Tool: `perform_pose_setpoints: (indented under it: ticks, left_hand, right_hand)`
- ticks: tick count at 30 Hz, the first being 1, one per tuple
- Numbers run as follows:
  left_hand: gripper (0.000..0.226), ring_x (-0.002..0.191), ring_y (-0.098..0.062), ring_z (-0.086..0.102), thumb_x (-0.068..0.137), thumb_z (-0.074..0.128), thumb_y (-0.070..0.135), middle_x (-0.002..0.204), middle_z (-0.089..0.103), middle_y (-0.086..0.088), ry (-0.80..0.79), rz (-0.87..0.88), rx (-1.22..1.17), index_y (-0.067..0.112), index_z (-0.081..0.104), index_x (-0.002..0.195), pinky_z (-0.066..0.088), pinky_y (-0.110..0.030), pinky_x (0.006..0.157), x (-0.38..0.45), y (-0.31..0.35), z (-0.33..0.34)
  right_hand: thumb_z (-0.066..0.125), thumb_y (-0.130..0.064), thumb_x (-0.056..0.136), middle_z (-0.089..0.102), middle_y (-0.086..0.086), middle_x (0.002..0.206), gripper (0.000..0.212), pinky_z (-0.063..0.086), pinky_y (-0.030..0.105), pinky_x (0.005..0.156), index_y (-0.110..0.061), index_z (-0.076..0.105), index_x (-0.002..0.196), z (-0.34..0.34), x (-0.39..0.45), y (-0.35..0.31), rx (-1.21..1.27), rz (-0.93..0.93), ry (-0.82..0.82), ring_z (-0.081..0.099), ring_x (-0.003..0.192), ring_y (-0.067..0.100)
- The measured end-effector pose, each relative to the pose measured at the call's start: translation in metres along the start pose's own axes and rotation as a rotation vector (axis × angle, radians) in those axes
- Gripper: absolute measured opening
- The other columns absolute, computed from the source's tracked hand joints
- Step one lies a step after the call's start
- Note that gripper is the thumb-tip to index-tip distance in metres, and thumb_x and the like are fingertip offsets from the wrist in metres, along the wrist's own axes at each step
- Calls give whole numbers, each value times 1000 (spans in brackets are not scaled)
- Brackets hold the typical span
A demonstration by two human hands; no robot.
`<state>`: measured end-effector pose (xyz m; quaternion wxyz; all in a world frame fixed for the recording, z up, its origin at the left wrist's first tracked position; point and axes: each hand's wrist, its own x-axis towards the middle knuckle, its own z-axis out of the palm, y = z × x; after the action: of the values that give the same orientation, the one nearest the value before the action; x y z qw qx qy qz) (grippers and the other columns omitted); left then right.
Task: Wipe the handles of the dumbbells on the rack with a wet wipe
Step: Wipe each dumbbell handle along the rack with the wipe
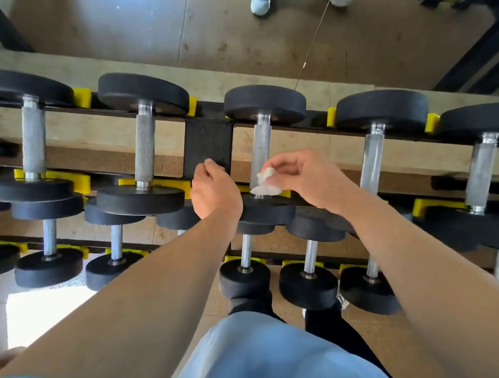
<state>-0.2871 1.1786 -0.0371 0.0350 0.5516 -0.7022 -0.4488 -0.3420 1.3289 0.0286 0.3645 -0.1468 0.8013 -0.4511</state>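
Risk: right grip (299, 177) only pinches crumpled wet wipe (264, 184) beside dumbbell handle (261, 150); loose pinch could drop it. Left grip (214, 189) curled, empty.

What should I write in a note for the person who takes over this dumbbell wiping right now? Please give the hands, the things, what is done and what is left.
Right hand: pinches the crumpled wet wipe at the near end of the middle top-row handle.
Left hand: fingers curled, holds nothing, beside the rack's black bracket.
Done: cannot tell which handles are already wiped.
Left: finish this handle, then probably the other dumbbells on the rack.
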Motion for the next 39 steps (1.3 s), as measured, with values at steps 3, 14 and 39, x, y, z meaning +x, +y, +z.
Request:
perform_pose_setpoints:
  ticks: [3, 14, 39]
  left_hand:
    - [40, 72, -8, 54, 107, 32, 37, 78, 58, 8, 14, 15, -19, 20, 65, 96, 38, -27, 58, -3, 0, -1]
    - [17, 69, 0, 56, 97, 59, 39, 75, 61, 13, -226, 414, -166, 23, 63, 93, 43, -15, 63, -166, 17, 8]
    - [13, 85, -10, 64, 102, 54, 34, 99, 67, 8, -423, 238, -164, 29, 65, 109, 47, -18, 67, -244, 15, 20]
  right_hand:
    - [62, -12, 95, 73, 0, 109, 18, 55, 33, 98, -17, 67, 111, -13, -20, 10, 569, 82, -13, 68, 109, 18]
    - [57, -16, 100, 70, 11, 122, 18, 56, 42, 95, -15, 59, 118, -64, -111, 78, 806, 131, 40, 68, 112, 28]
    - [70, -21, 93, 73, -18, 95, 25, 57, 19, 81, -32, 74, 116, -131, -178, 97, 63, -29, 130, 67, 91, -2]
